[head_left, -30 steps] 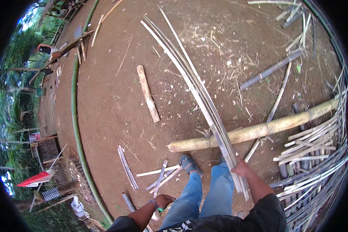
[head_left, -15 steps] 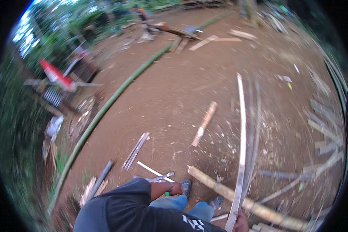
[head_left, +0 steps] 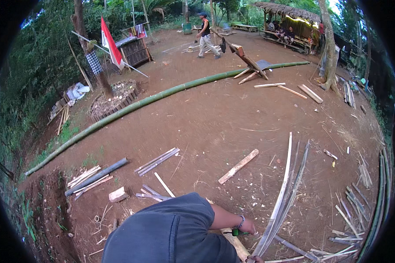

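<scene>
Strips [head_left: 280, 199] fan up and away from the right hand [head_left: 254, 259], rising to the right of the log [head_left: 238, 166]. That hand's grip, partly cut off at the lower edge, closes around their near ends. The left hand [head_left: 249, 226], closer in than the log, hangs beside them, its forearm slanting down to the right; whether its fingers pinch anything, one cannot tell. Beyond the log lies a green pole [head_left: 131, 108].

Held strips [head_left: 279, 202]: split bamboo, smooth;
Long pole [head_left: 162, 94]: green bamboo, smooth;
Short log [head_left: 238, 166]: rough wood;
Shirt [head_left: 158, 232]: matt cloth
</scene>
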### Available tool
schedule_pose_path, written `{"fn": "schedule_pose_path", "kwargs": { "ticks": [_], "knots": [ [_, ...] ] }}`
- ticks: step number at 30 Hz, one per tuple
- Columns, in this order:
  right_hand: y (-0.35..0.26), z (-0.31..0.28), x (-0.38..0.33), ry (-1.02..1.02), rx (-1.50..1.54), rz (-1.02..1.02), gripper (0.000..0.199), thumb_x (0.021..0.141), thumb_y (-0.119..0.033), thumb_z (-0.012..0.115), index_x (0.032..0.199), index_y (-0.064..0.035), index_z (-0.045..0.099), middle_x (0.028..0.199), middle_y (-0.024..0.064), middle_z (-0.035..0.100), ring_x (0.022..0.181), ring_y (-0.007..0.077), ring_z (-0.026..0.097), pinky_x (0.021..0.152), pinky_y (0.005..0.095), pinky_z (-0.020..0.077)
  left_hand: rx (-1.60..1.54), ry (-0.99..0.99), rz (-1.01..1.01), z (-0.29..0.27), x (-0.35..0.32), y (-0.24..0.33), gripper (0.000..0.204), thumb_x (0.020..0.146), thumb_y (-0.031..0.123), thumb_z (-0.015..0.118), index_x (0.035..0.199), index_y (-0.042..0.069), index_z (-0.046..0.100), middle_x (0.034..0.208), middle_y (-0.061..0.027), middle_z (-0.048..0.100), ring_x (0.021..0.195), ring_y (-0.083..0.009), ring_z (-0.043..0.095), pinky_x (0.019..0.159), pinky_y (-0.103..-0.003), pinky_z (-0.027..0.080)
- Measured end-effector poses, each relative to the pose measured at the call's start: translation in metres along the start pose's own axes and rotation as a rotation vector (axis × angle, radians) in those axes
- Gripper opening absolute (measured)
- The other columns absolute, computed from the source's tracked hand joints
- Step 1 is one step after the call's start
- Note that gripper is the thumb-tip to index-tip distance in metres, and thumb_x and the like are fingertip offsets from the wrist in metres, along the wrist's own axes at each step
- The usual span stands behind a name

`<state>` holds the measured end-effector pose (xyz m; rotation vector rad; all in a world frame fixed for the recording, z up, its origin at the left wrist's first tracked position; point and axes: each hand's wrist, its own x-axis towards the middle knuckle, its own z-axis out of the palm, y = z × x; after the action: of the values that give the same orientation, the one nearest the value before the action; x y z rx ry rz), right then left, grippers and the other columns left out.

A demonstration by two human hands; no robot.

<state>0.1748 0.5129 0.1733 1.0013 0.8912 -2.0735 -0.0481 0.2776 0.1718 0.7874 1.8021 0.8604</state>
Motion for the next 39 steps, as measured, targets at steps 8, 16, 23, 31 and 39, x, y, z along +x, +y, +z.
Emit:
{"fn": "schedule_pose_path", "kwargs": {
  "ticks": [8, 16, 23, 31, 39],
  "knots": [
    [-0.04, -0.06, 0.024, 0.217, -0.402, -0.132, 0.036, 0.084, -0.035, 0.056, 0.1, -0.0027, 0.062, 0.084, 0.0131, 0.062, 0.076, 0.0303, 0.06, 0.068, 0.0414, 0.0494, 0.152, 0.081, -0.059, -0.004, -0.044, -0.057, 0.047, 0.094, 0.048, 0.05, 0.114, 0.009, 0.067, 0.115, -0.013, 0.067, 0.107, -0.0282, 0.061, 0.092, -0.042, 0.045],
    [-0.07, 0.049, -0.041, 0.343, -0.89, -0.346, 0.035, 0.082, -0.028, 0.06, 0.101, 0.0019, 0.061, 0.09, 0.0181, 0.064, 0.083, 0.032, 0.06, 0.073, 0.0415, 0.0489, 0.433, 0.214, -0.401, -0.012, -0.195, -0.162, 0.044, 0.09, 0.043, 0.048, 0.113, 0.009, 0.066, 0.111, -0.0163, 0.066, 0.101, -0.0359, 0.062, 0.086, -0.048, 0.047],
    [-0.073, 0.086, -0.028, 0.319, -0.953, -0.346, 0.037, 0.079, -0.025, 0.065, 0.105, 0.0012, 0.059, 0.092, 0.0165, 0.065, 0.083, 0.0297, 0.061, 0.073, 0.0396, 0.0491, 0.335, 0.245, -0.697, 0.047, -0.263, -0.209, 0.034, 0.088, 0.035, 0.053, 0.112, 0.015, 0.067, 0.109, -0.0152, 0.067, 0.094, -0.0357, 0.065, 0.08, -0.048, 0.049],
    [-0.073, 0.097, -0.029, 0.325, -0.99, -0.367, 0.043, 0.075, -0.021, 0.07, 0.109, 0.0003, 0.057, 0.093, 0.0146, 0.065, 0.083, 0.0271, 0.061, 0.073, 0.0375, 0.0493, 0.245, 0.253, -0.654, 0.071, -0.247, -0.214, 0.037, 0.09, 0.039, 0.053, 0.113, 0.014, 0.067, 0.109, -0.0166, 0.067, 0.094, -0.0348, 0.065, 0.083, -0.047, 0.049],
    [-0.068, 0.102, -0.046, 0.333, -1.011, -0.428, 0.051, 0.071, -0.018, 0.075, 0.114, -0.0006, 0.055, 0.095, 0.0127, 0.065, 0.083, 0.0245, 0.061, 0.073, 0.0354, 0.0496, 0.419, 0.351, -0.396, 0.05, -0.177, -0.243, 0.039, 0.092, 0.044, 0.052, 0.114, 0.014, 0.067, 0.11, -0.0179, 0.067, 0.095, -0.034, 0.065, 0.085, -0.046, 0.049]
  ]
}}
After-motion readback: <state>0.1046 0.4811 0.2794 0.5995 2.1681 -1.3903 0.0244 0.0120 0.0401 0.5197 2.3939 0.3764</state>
